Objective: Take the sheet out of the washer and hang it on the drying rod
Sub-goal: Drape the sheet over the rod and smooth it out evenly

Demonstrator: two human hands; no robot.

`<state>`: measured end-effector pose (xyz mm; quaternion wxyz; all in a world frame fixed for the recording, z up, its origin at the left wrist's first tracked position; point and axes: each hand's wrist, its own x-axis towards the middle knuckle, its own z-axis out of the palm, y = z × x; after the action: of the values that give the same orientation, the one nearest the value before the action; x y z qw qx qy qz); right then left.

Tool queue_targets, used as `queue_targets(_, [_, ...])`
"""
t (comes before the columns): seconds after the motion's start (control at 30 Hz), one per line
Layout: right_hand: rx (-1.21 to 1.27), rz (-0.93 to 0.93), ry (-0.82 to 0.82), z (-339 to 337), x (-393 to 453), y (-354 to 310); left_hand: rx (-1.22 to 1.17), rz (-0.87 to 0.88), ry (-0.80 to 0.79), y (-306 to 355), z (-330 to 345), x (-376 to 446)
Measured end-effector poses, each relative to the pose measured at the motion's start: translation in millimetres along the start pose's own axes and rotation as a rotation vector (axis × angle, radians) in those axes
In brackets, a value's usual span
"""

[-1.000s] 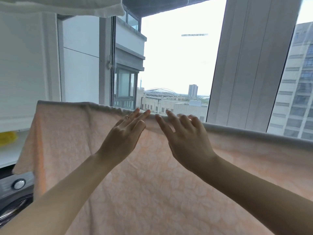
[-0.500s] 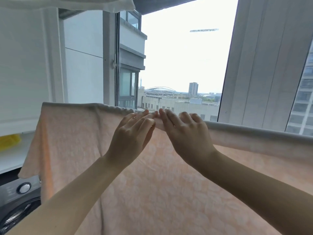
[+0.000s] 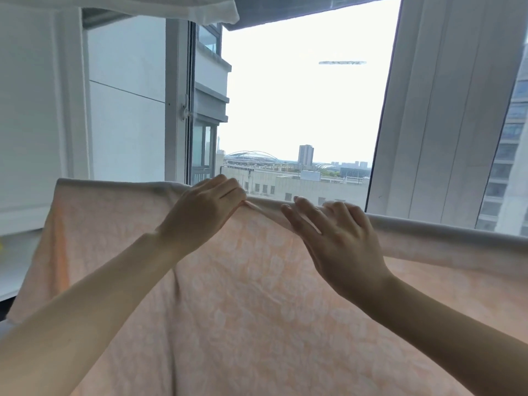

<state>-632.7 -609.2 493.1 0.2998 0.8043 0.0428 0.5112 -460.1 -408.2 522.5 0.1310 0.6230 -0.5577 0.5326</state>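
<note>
A peach sheet with a pale leaf pattern hangs draped over a horizontal rod, which the fabric hides along its whole top fold. My left hand pinches a small fold of the sheet at the top edge, fingers closed on the cloth. My right hand rests just to the right on the same top edge, fingers spread and lying on the fabric. The washer is out of sight.
A tall window with white frames stands right behind the sheet, city buildings beyond. White cloth hangs overhead at the top left. A white wall and ledge sit at the left.
My left hand has gone from flat fingers to a pinch on the sheet's top edge. My right hand slid to the right, away from the left, fingers spreading. The view shifted slightly.
</note>
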Motion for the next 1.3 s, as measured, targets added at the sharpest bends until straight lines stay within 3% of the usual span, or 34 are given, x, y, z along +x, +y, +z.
queue_targets(0.17, [-0.03,-0.031,0.022,1,-2,1,0.047,0.183,0.016,-18,7,-28])
queue_targets(0.5, [0.017,-0.009,-0.038,8,14,-19,0.082,-0.068,0.128,-17,19,-36])
queue_targets(0.7, [0.016,-0.018,-0.054,26,42,-41,0.098,-0.1,0.134,-13,21,-36])
queue_targets(0.9, [0.074,-0.01,-0.061,36,72,-66,0.032,-0.179,0.239,-13,14,-37])
queue_targets(1.3, [0.164,0.096,-0.028,30,80,-75,0.039,-0.167,0.216,-25,15,-30])
